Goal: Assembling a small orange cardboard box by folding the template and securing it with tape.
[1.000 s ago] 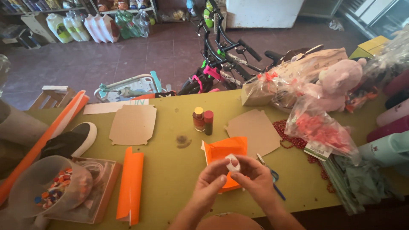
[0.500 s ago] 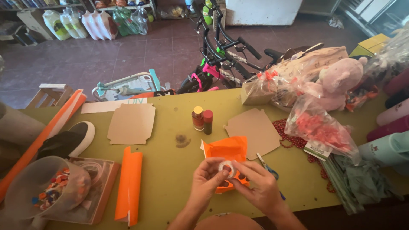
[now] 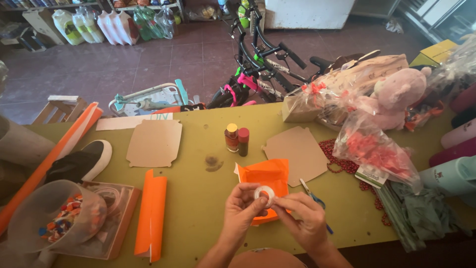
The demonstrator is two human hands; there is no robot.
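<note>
My left hand (image 3: pixel 240 214) and my right hand (image 3: pixel 302 221) meet over the table's near edge, and both pinch a small white roll of tape (image 3: pixel 264 194). The right fingertips touch the roll's rim. Under the hands lies an orange paper-wrapped piece (image 3: pixel 264 174). A pair of blue-handled scissors (image 3: pixel 313 197) lies just right of my right hand.
Two cardboard cut-outs (image 3: pixel 154 143) (image 3: pixel 296 149), two small bottles (image 3: pixel 236 139), an orange sheet roll (image 3: pixel 151 212), a clear tub of coloured bits (image 3: pixel 57 217), a shoe (image 3: pixel 82 161) and bagged plush toys (image 3: pixel 386 99) sit on the green table (image 3: pixel 198 198). Bicycles (image 3: pixel 258 69) stand beyond.
My hands with the tape roll have come lower and closer to the orange piece, and the right fingers have shifted along the roll.
</note>
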